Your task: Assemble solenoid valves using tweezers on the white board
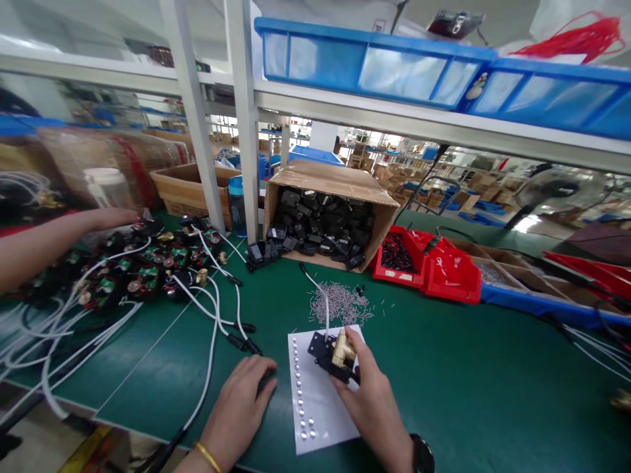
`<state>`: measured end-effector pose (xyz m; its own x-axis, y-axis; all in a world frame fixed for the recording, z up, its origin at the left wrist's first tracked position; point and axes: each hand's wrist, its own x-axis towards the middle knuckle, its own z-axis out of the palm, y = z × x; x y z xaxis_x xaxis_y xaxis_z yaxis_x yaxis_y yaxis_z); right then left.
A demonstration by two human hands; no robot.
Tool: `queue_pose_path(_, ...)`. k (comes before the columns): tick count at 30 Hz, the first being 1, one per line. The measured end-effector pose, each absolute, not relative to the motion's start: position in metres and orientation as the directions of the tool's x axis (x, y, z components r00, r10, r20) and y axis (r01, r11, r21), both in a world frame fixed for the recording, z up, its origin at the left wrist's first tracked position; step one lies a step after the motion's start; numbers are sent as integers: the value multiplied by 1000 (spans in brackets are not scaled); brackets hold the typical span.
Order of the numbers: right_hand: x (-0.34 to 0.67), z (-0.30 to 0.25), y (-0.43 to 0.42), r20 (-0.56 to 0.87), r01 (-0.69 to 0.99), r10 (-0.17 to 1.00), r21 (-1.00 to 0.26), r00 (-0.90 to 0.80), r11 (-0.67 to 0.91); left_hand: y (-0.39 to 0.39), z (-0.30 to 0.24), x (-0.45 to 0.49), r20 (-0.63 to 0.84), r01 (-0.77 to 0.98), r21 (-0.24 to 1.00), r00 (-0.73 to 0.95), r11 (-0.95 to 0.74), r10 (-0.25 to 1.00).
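Note:
My right hand (371, 394) grips a black plastic housing with a brass fitting (341, 349) on it, above a white sheet (323, 420). A white cable (327, 309) runs from the housing away over the bench. Small round silvery pieces (298, 384) line the sheet's left side. My left hand (241, 404) rests on the green bench left of the sheet, fingers loosely bent, thumb apart, holding nothing I can see. Beyond the sheet lies a heap of small grey screw-like pieces (340, 303).
At left lie black assemblies (148, 276) with circuit boards and white cables; another person's arm (59, 243) reaches over them. A cardboard box (328, 177) of black housings stands behind. Red bins (451, 272) and a divided tray (507, 292) sit right. A shelf with blue bins (369, 62) hangs overhead.

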<state>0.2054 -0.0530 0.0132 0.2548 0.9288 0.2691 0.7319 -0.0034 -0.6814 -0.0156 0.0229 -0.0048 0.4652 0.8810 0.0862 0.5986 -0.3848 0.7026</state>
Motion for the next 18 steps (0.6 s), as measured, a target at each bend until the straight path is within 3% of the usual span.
queue_pose_path(6, 227, 57, -27, 475, 788, 841, -607, 261, 99, 35, -1, -4, 86, 587, 717, 459, -375, 884)
queue_pose_path(12, 258, 125, 0, 752, 904, 613, -404, 243, 138, 31, -8, -7, 123, 539, 754, 445, -375, 887)
queue_pose_path(14, 274, 145, -8, 810, 930, 518, -361, 275, 72, 29, -8, -8, 128, 555, 747, 422, -367, 898)
queue_pose_path(17, 307, 166, -41, 836, 924, 394, -332, 381, -191, 30, -10, -9, 164, 550, 738, 416, -391, 894)
queue_pose_path(18, 318, 169, -56, 796, 900, 429, -328, 426, -287, 30, -11, -9, 183, 536, 741, 418, -404, 890)
